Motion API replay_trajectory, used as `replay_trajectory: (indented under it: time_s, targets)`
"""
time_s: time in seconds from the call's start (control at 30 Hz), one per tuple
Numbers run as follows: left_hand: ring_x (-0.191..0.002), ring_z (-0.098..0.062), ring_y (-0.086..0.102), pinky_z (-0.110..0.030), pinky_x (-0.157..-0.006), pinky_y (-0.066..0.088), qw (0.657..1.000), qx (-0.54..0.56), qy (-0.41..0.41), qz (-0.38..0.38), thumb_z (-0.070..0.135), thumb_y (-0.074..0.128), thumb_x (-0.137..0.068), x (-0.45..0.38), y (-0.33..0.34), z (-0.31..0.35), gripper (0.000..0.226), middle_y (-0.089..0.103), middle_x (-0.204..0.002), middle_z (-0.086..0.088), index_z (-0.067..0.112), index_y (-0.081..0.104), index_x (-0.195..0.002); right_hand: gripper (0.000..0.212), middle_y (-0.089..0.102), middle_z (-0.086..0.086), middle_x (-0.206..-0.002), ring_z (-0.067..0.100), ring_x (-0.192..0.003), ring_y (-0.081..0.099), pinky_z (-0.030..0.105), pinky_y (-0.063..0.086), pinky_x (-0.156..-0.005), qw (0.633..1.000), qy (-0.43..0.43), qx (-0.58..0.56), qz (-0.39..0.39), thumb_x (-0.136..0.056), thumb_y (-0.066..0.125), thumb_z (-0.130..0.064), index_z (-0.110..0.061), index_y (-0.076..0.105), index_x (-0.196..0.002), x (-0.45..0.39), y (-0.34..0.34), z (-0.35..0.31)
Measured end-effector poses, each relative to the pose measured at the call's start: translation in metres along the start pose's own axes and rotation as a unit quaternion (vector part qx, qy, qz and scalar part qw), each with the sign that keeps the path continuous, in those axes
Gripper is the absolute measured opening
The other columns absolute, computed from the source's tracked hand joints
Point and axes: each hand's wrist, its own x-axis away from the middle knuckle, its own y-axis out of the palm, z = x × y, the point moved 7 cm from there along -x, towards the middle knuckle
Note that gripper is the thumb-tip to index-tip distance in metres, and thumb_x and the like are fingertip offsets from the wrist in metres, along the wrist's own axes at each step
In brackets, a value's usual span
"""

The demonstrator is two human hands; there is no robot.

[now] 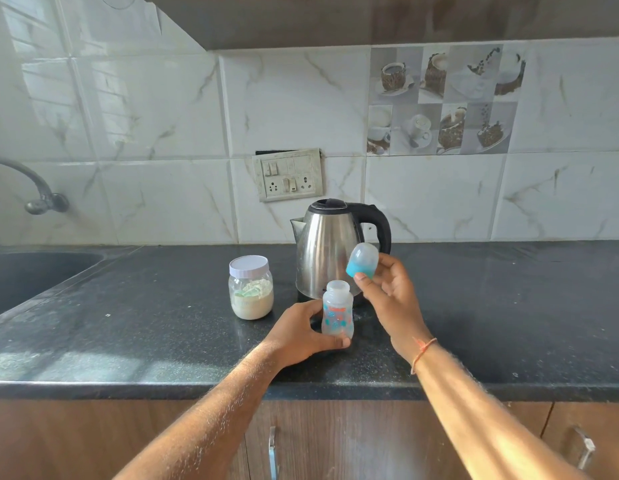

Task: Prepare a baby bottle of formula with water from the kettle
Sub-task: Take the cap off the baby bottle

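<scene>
Baby bottle [337, 315] stands open-necked mid-counter, toward the front edge, just in front of the kettle [330, 251]. Left hand [303, 336] wraps its lower body; looks like light, thin plastic, probably tippy when empty, so hold low and don't squeeze. Right hand [391, 292] pinches the blue cap [363, 260], lifted clear. Kettle likely heavy: take the black handle. Formula jar [251, 287] sits left, lid on.
</scene>
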Motion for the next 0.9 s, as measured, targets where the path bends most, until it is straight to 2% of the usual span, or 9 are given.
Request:
replay_trajectory:
  time_s: [0.07, 0.13, 0.27, 0.33, 0.4, 0.5, 0.67, 0.77, 0.9]
  targets:
    - [-0.123, -0.004, 0.071, -0.036, -0.114, 0.058, 1.0, 0.0, 0.001, -0.003, 0.046, 0.098, -0.081, 0.0, 0.0, 0.0, 0.065, 0.076, -0.132, 0.02, 0.034, 0.072, -0.139, 0.04, 0.078, -0.013, -0.12, 0.009, -0.112, 0.075, 0.037, 0.06, -0.097, 0.999, 0.01, 0.038, 0.011, -0.093, 0.086, -0.031, -0.035, 0.066, -0.127, -0.01, -0.021, -0.004]
    - [-0.119, -0.001, 0.072, -0.037, -0.112, 0.059, 1.0, 0.006, 0.002, -0.003, 0.048, 0.098, -0.078, -0.001, 0.0, -0.002, 0.058, 0.078, -0.124, 0.024, 0.037, 0.075, -0.13, 0.033, 0.075, -0.011, -0.12, 0.013, -0.109, 0.075, 0.045, 0.062, -0.098, 0.994, 0.019, 0.102, 0.028, -0.094, 0.086, -0.03, -0.04, 0.071, -0.122, -0.021, -0.05, -0.006]
    - [-0.111, 0.004, 0.074, -0.036, -0.106, 0.061, 1.0, 0.018, 0.007, 0.009, 0.058, 0.094, -0.068, 0.0, -0.003, -0.007, 0.061, 0.08, -0.115, 0.027, 0.038, 0.078, -0.123, 0.039, 0.074, -0.007, -0.119, 0.022, -0.109, 0.073, 0.053, 0.063, -0.1, 0.976, 0.06, 0.198, 0.069, -0.086, 0.092, -0.032, -0.036, 0.073, -0.12, -0.042, -0.099, -0.002]
    - [-0.111, 0.004, 0.075, -0.036, -0.105, 0.061, 1.0, 0.025, 0.013, 0.002, 0.056, 0.096, -0.07, -0.002, 0.001, -0.007, 0.06, 0.08, -0.115, 0.027, 0.037, 0.078, -0.125, 0.049, 0.074, -0.005, -0.115, 0.024, -0.11, 0.072, 0.05, 0.062, -0.098, 0.964, 0.081, 0.241, 0.079, -0.084, 0.094, -0.031, -0.028, 0.07, -0.127, -0.046, -0.117, 0.002]
    - [-0.112, 0.003, 0.075, -0.036, -0.106, 0.061, 1.0, 0.026, 0.016, 0.005, 0.055, 0.097, -0.071, -0.001, 0.001, -0.007, 0.061, 0.08, -0.116, 0.027, 0.037, 0.077, -0.126, 0.056, 0.074, -0.007, -0.109, 0.023, -0.108, 0.071, 0.04, 0.059, -0.091, 0.953, 0.085, 0.278, 0.086, -0.084, 0.094, -0.031, -0.022, 0.068, -0.133, -0.048, -0.128, 0.008]
    - [-0.112, 0.002, 0.075, -0.037, -0.105, 0.062, 0.999, 0.033, 0.019, 0.006, 0.063, 0.093, -0.064, -0.001, 0.001, -0.006, 0.069, 0.08, -0.117, 0.027, 0.037, 0.077, -0.126, 0.061, 0.072, -0.006, -0.111, 0.021, -0.105, 0.067, 0.031, 0.052, -0.088, 0.934, 0.075, 0.335, 0.097, -0.088, 0.092, -0.032, -0.017, 0.065, -0.14, -0.047, -0.138, 0.013]
    - [-0.116, -0.001, 0.075, -0.041, -0.108, 0.062, 0.999, 0.04, 0.019, 0.001, 0.064, 0.094, -0.065, -0.003, 0.002, -0.009, 0.071, 0.08, -0.12, 0.026, 0.037, 0.077, -0.128, 0.065, 0.072, 0.007, -0.136, 0.021, -0.11, 0.064, 0.035, 0.057, -0.097, 0.916, 0.057, 0.377, 0.126, -0.09, 0.09, -0.033, -0.016, 0.061, -0.146, -0.045, -0.141, 0.021]
    - [-0.115, -0.001, 0.076, -0.041, -0.106, 0.062, 0.999, 0.039, 0.016, 0.002, 0.064, 0.094, -0.063, -0.004, 0.002, -0.009, 0.07, 0.081, -0.118, 0.026, 0.037, 0.078, -0.125, 0.069, 0.069, 0.008, -0.143, 0.027, -0.121, 0.067, 0.036, 0.057, -0.101, 0.915, 0.046, 0.377, 0.135, -0.09, 0.091, -0.034, -0.017, 0.059, -0.149, -0.044, -0.14, 0.025]
    - [-0.115, 0.002, 0.075, -0.037, -0.105, 0.062, 0.999, 0.036, 0.016, 0.002, 0.063, 0.094, -0.063, -0.004, 0.002, -0.006, 0.072, 0.08, -0.119, 0.025, 0.036, 0.077, -0.127, 0.084, 0.061, 0.009, -0.152, 0.032, -0.135, 0.059, 0.039, 0.05, -0.109, 0.904, 0.039, 0.398, 0.151, -0.084, 0.095, -0.035, -0.016, 0.052, -0.155, -0.039, -0.142, 0.025]
